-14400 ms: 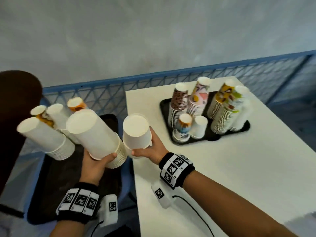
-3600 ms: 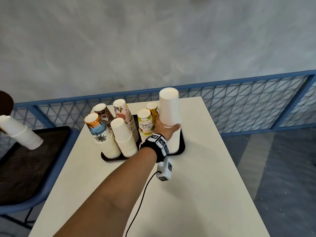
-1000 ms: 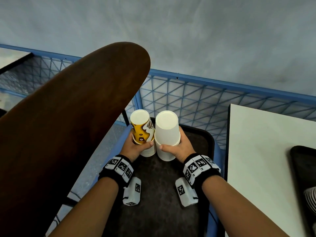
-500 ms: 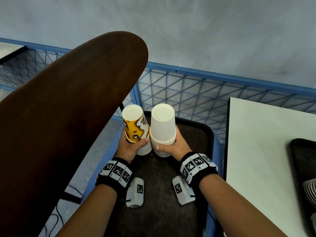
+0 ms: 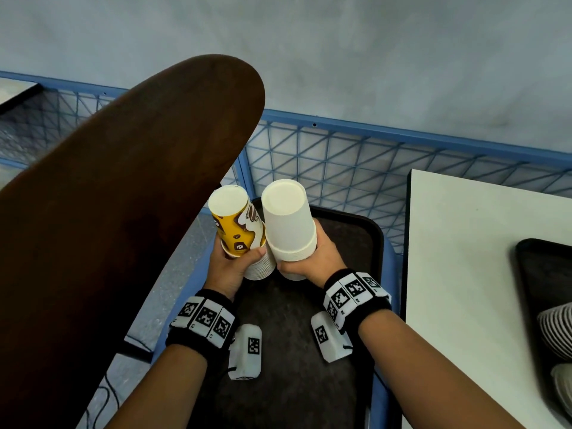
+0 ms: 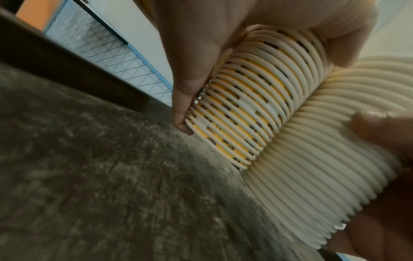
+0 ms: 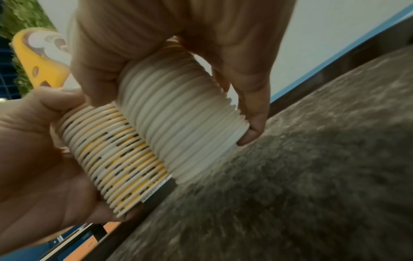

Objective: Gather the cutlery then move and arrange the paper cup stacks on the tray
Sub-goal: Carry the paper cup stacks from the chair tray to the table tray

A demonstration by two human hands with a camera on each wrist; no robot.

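left hand (image 5: 230, 267) grip closed round yellow-and-brown printed paper cup stack (image 5: 236, 230). right hand (image 5: 312, 258) grip closed round plain white paper cup stack (image 5: 289, 224). both stacks inverted, tilted, touching side by side, raised just above dark textured tray (image 5: 294, 366).

1. Left of the fingers (image 5: 258, 252), the brown chair back (image 5: 123, 212) rises close, blocking that side.
2. Beyond them, the blue mesh railing (image 5: 340, 162) closes the far side.
3. Below, bare dark tray (image 5: 294, 382) lies open.
4. Right, the white tabletop (image 5: 464, 274) edge stands near.
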